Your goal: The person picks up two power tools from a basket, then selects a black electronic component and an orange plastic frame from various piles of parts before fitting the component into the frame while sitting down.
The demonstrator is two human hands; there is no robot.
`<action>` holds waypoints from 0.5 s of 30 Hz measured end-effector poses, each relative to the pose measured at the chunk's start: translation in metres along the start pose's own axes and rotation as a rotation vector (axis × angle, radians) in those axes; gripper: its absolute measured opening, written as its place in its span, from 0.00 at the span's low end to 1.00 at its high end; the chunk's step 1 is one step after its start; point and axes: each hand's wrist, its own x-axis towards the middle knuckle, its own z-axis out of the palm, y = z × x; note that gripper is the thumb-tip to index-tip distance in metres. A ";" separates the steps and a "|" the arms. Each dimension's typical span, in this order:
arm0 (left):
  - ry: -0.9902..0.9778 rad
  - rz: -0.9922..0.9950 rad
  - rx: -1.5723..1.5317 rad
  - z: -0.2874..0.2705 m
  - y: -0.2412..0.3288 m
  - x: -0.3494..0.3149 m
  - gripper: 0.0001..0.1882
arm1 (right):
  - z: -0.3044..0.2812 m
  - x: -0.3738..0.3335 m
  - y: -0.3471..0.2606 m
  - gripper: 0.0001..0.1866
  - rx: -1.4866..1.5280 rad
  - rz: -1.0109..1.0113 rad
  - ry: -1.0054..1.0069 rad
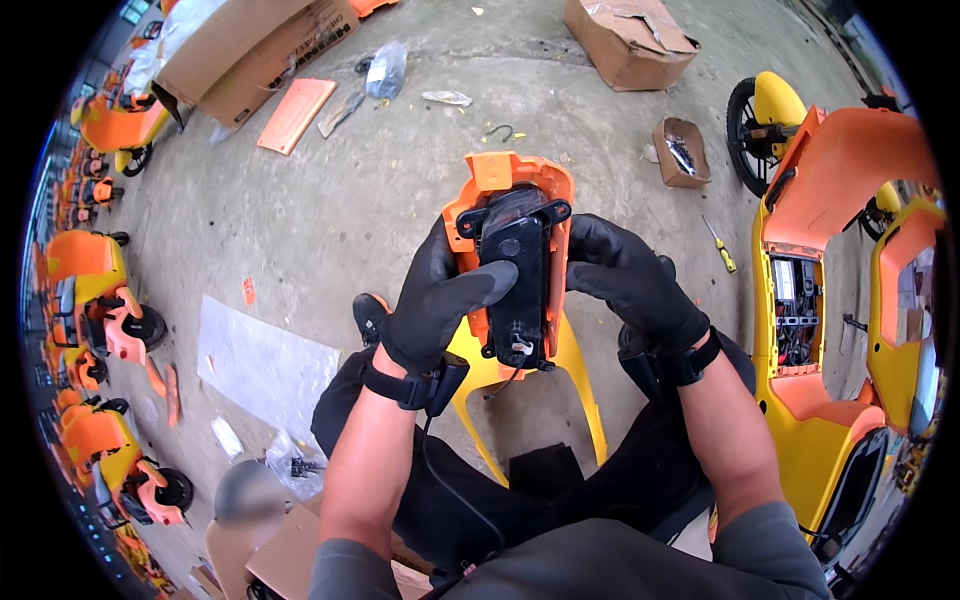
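Observation:
Between my gloved hands is an orange plastic scooter panel [491, 172] with a black elongated lamp-like unit [512, 250] lying in it. My left hand [440, 295] is closed round the left side, its thumb pressed on the black unit. My right hand [630, 275] grips the panel's right edge; its fingertips are partly hidden behind it. A white connector [522, 346] with a short cable shows at the unit's lower end. Below, a yellow forked body panel [572, 380] extends between my legs, apparently joined to or touching the orange part.
To the right stands a yellow and orange scooter [790, 400] with an exposed compartment. A screwdriver [720, 247] and a small box of parts [682, 155] lie on the floor nearby. Cardboard boxes [632, 45] stand at the far side; plastic sheeting [265, 355] lies left; several scooters [95, 265] line the left.

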 end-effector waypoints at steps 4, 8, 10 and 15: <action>-0.023 0.032 0.000 -0.001 -0.002 0.003 0.36 | 0.000 0.001 0.001 0.29 -0.002 0.005 0.008; 0.018 0.009 0.019 -0.002 -0.003 0.003 0.33 | 0.001 0.001 0.001 0.29 0.038 0.000 -0.009; 0.025 -0.011 -0.031 -0.002 -0.003 0.001 0.33 | 0.001 0.000 0.001 0.26 0.087 -0.026 -0.025; 0.024 -0.004 -0.070 0.000 -0.002 0.002 0.33 | 0.001 0.001 -0.002 0.29 0.049 0.022 0.011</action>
